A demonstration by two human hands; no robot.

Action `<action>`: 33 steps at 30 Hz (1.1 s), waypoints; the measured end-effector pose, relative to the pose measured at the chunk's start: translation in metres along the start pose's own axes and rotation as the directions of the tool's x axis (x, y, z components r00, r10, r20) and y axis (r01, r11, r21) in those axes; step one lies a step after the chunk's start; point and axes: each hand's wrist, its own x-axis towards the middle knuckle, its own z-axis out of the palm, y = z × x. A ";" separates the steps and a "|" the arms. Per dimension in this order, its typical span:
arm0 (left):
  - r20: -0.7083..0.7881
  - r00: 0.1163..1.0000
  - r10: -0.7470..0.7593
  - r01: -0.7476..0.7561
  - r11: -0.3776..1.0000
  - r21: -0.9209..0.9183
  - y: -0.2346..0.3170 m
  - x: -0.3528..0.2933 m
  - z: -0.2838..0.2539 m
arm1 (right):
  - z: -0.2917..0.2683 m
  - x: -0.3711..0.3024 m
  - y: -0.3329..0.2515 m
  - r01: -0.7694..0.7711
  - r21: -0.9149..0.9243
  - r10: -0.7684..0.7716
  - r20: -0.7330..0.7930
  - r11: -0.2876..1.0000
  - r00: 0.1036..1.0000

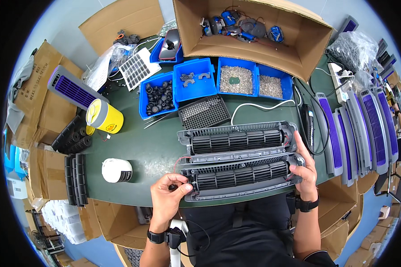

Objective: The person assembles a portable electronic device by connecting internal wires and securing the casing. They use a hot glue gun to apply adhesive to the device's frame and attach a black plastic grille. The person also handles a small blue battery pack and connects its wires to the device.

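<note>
Two grey fan housings lie side by side at the table's front edge, each with a long black cylindrical blower wheel inside. My right hand (pixel 305 171) is closed round the right end of the near housing (pixel 236 192), its thumb on the top and a finger reaching toward the far housing (pixel 236 157). At the near housing's left end, my left hand (pixel 167 196) pinches a small black round part (pixel 173 187), partly hidden by the fingers. Thin red wires show at the housings' ends.
Behind the housings stand a black perforated tray (pixel 205 113) and blue bins, one with black round parts (pixel 159 95), others with small metal pieces (pixel 236 79). A white tub (pixel 116 170) and yellow cup (pixel 109 118) stand left. A black electric screwdriver (pixel 308 122) and purple-grilled fan units (pixel 329 133) are right.
</note>
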 end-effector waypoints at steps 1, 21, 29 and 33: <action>-0.008 1.000 0.000 0.000 1.000 0.001 0.000 0.000 0.001 | 0.000 0.000 0.000 0.000 0.000 0.000 0.001 1.000 1.000; 0.061 0.998 -0.011 0.012 1.000 -0.024 0.004 -0.001 -0.001 | 0.003 0.000 0.000 0.004 0.008 -0.004 -0.022 1.000 1.000; 0.018 1.000 0.008 -0.009 0.999 0.040 0.005 -0.002 -0.002 | 0.001 0.001 0.000 -0.009 0.019 0.009 0.000 1.000 1.000; 0.017 0.999 0.030 -0.030 1.000 -0.005 0.006 -0.002 0.000 | 0.004 0.003 -0.006 -0.033 0.036 0.033 -0.001 0.999 0.999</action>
